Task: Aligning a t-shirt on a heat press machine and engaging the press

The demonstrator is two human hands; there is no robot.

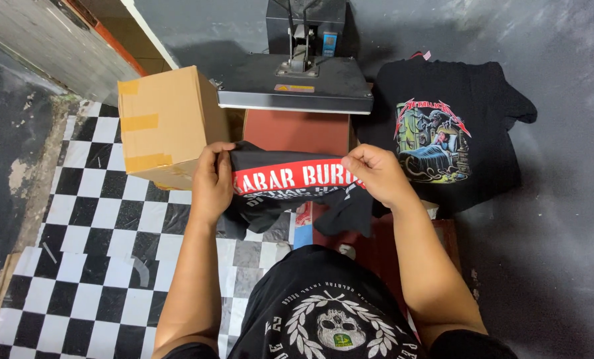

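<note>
Left hand (212,181): my fingers are curled over the left end of the folded black shirt (290,189), pinching the cloth so that the fold stays flat.
Right hand (378,174): clamped on the right end of the same garment, thumb toward me and fingers over the top edge; the two grips pull the cloth taut between them.
Black shirt: held in the air just in front of the heat press (297,83), above its red lower pad (297,131), with a red band of white print facing up; I judge this keeps the print readable for squaring.
Loose cloth: hangs below my hands, unsupported.
Printed shirt (443,143): lies spread flat to the right of the press, graphic up, apart from my hands.
Cardboard box (160,126): stands left of the press, near my left hand, on the checkered floor (97,252).
</note>
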